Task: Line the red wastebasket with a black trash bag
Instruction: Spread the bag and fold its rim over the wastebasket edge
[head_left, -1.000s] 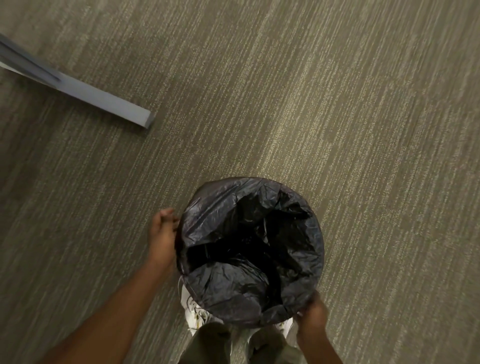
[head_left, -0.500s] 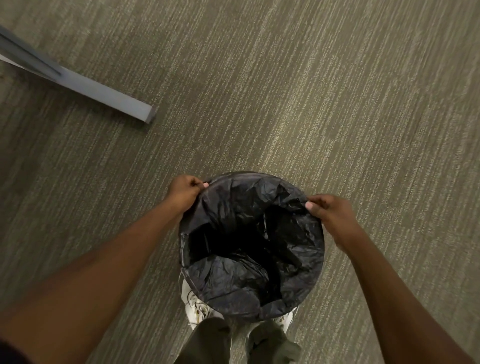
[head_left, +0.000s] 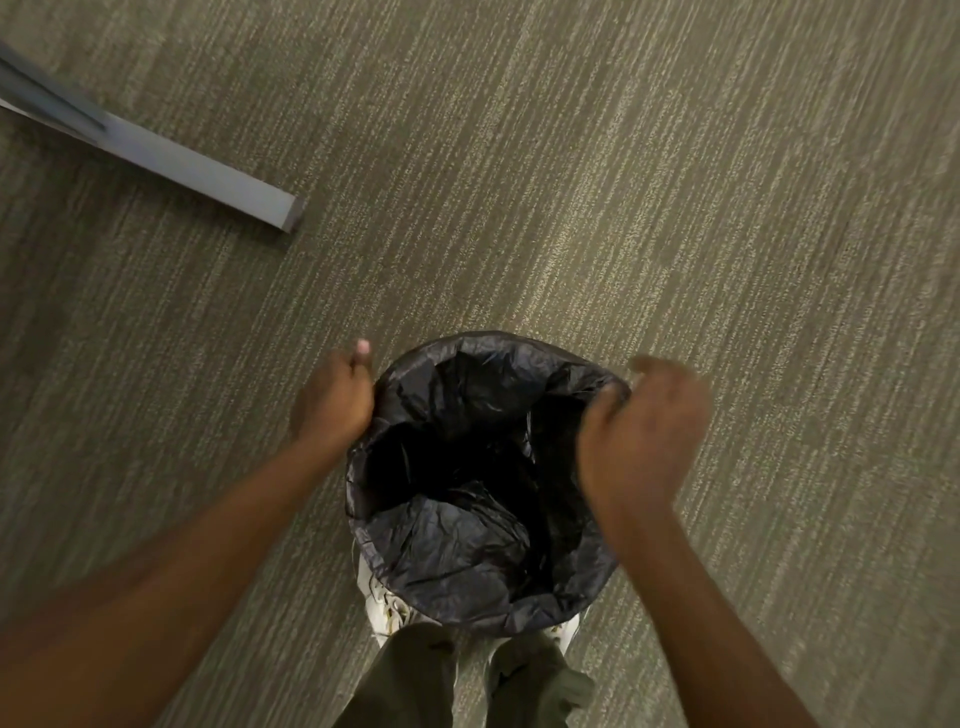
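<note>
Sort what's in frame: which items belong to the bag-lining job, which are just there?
Job:
black trash bag, spread over the wastebasket's rim; the red basket itself is hidden under it
left hand, at the bag's left edge
right hand, blurred, at the right edge

Just there:
grey bar on the carpet
white shoes

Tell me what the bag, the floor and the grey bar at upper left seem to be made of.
Bag: thin black plastic film, slightly glossy; it crinkles and catches light on its folds. Floor: looks like low-pile carpet, matte, with fine olive and beige streaks. Bar: smooth, straight-edged, pale grey, square-ended; painted metal or laminate, cannot tell which.
</note>
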